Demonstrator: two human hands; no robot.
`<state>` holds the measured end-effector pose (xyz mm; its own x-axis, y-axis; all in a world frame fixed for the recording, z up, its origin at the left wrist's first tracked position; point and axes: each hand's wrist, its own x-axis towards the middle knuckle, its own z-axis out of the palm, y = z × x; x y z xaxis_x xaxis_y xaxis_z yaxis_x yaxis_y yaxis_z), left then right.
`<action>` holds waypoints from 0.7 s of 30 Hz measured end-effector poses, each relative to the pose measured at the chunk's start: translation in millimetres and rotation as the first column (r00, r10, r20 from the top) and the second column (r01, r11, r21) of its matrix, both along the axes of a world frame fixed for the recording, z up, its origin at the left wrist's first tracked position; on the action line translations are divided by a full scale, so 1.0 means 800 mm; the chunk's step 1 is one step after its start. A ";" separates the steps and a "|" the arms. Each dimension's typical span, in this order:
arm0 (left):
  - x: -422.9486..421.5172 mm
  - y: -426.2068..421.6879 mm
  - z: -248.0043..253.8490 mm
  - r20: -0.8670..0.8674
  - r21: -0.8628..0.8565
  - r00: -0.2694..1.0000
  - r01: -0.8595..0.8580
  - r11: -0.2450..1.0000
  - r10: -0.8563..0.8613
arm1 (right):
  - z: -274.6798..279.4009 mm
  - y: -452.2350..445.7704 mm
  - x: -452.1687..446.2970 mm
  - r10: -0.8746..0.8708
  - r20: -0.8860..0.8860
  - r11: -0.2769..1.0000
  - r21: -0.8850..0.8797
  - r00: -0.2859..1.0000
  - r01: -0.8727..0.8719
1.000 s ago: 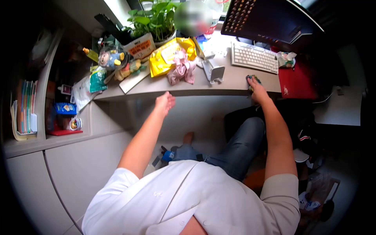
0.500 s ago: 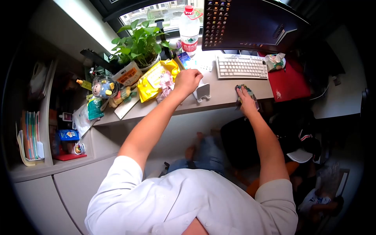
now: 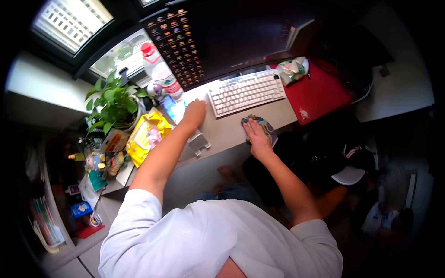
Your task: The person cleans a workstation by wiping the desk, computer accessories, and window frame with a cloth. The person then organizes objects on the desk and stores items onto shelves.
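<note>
While partly covering the patterned item (image 3: 266, 126), right of centre, with an outspread right hand (image 3: 259, 142), has brought the left hand (image 3: 194, 114) closer to the keyboard (image 3: 248, 95). Cannot tell of any object within its curled fingers.

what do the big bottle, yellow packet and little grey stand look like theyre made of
Big bottle: most likely clear, glossy plastic, as light shows through its body.
Yellow packet: probably thin plastic film with a slight shine, going by its uneven, puckered edges.
Little grey stand: smooth and evenly coloured, perhaps metal or hard plastic; the look doesn't settle which.
</note>
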<state>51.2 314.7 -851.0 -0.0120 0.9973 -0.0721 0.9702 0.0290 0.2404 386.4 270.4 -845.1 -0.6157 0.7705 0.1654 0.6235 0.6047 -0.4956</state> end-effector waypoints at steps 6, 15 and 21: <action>0.006 -0.023 0.050 -0.081 0.108 0.997 0.000 0.994 0.009 | 0.019 -0.011 -0.011 -0.089 -0.111 0.996 -0.027 0.990 0.087; 0.019 -0.252 0.201 0.422 0.555 0.906 -0.296 0.778 0.043 | 0.138 -0.011 -0.148 0.043 -0.349 0.998 0.062 0.936 -0.022; 0.077 -0.274 0.140 0.110 0.420 0.977 0.122 0.899 -0.184 | 0.082 0.109 -0.330 0.020 0.519 0.935 0.294 0.855 -0.200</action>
<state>112.7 95.5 -738.7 0.1230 0.9278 0.3523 0.9088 -0.2479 0.3357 122.2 357.8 -779.8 -0.7598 0.6490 0.0400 0.6492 0.7536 0.1034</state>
